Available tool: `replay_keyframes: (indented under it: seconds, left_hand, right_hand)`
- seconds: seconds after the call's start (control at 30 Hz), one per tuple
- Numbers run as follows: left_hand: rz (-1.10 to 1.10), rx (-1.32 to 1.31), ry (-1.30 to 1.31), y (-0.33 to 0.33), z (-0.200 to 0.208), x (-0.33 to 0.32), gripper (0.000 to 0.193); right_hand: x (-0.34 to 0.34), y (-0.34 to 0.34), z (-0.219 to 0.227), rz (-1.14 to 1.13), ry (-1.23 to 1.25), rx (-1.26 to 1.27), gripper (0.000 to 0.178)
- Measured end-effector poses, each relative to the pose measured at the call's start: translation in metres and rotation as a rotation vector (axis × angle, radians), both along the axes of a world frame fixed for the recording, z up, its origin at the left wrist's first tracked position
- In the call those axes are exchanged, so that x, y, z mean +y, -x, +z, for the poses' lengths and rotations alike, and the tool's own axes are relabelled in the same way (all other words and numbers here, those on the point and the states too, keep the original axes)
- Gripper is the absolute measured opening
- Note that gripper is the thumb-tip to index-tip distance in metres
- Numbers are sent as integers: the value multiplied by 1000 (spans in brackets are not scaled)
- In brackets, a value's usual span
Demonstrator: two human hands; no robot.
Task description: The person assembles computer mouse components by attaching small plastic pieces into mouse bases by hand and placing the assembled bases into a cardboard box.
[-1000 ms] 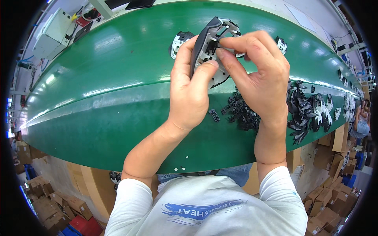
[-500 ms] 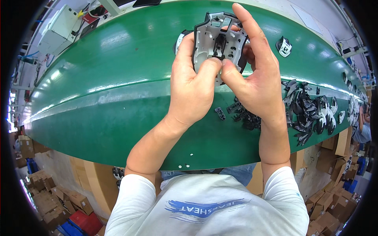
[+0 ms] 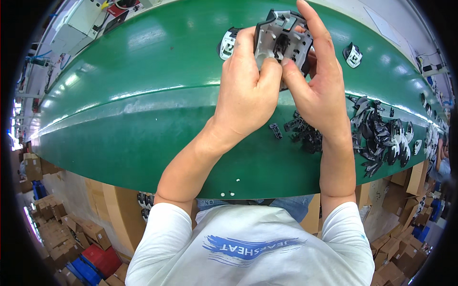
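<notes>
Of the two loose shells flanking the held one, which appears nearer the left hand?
The left shell, showing just beside the left hand; the right shell sits apart, past the right hand.

Through my feed I see a smooth, glossy counter [image 3: 119, 148]; above it, a plastic shell [image 3: 267, 45]; beside it, a matt cloth shirt [image 3: 253, 272]; beneath it, a dull cardboard box [image 3: 117, 214].

A long green worktable [image 3: 138, 136] stretches across in front of me, light glaring off its glossy top, with a white boxy cabinet [image 3: 78, 29] beyond its far left edge, and cardboard boxes [image 3: 49, 204] crowding the pale floor [image 3: 70, 190] to either side below, a red bin [image 3: 101, 259] among those at left.
</notes>
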State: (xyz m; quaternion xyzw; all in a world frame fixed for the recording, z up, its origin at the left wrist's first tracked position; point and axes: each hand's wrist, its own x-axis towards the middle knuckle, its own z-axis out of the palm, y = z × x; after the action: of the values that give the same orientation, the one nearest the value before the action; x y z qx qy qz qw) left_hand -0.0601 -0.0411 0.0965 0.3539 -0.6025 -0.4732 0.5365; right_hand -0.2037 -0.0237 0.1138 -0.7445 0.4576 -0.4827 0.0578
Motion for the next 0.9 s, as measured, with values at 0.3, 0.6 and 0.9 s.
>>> replay_keyframes:
  seconds: [0.3, 0.6, 0.9]
  left_hand:
    - [20, -16, 5, 5, -8, -2, 35]
    - [-363, 332, -286, -38, 19, 20, 56]
    - [-317, 669, -558, -155, -35, 137, 69]
  right_hand:
    - [-10, 14, -7, 72, -127, -50, 80]
    - [9, 5, 8, 415, -416, -529, 90]
    - [35, -26, -5, 871, -687, -89, 76]
